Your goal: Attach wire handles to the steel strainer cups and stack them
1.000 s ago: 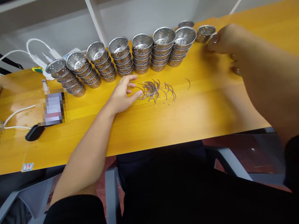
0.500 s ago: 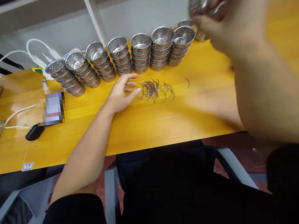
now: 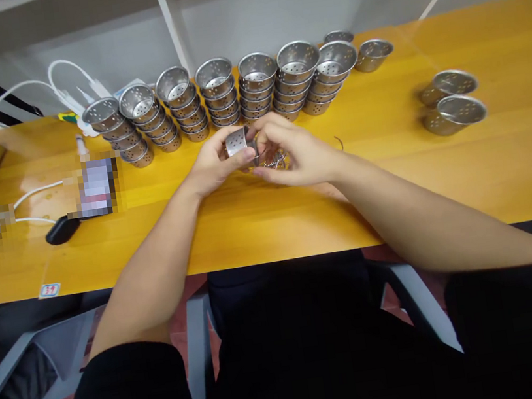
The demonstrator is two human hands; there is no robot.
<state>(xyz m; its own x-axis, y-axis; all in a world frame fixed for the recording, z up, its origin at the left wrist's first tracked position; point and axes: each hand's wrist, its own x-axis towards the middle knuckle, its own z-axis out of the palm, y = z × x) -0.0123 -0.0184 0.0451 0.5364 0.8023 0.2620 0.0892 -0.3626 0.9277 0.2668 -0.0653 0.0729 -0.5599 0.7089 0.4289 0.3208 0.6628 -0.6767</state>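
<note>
A small perforated metal cup (image 3: 237, 142) lies tilted on its side between my hands, above the table. My left hand (image 3: 214, 165) grips it from the left, thumb along its lower side. At the open end, the curled fingers of my right hand (image 3: 296, 149) hold the rim, while the right thumb stands apart below. Several thin curved wires (image 3: 276, 160) lie in a pile, partly hidden behind my right hand. One loose curved wire (image 3: 338, 143) rests to its right.
Stacks of perforated cups (image 3: 258, 72) line the back of the table (image 3: 270, 232). Single cups stand at the right, including a front cup (image 3: 455, 115). On the left are a phone (image 3: 97, 187), a black oval object (image 3: 62, 229) and white cables (image 3: 37, 192).
My right hand has come down from the upper right, bringing a metal cup to my left hand. The left hand, open beside the wires before, now grips the cup.
</note>
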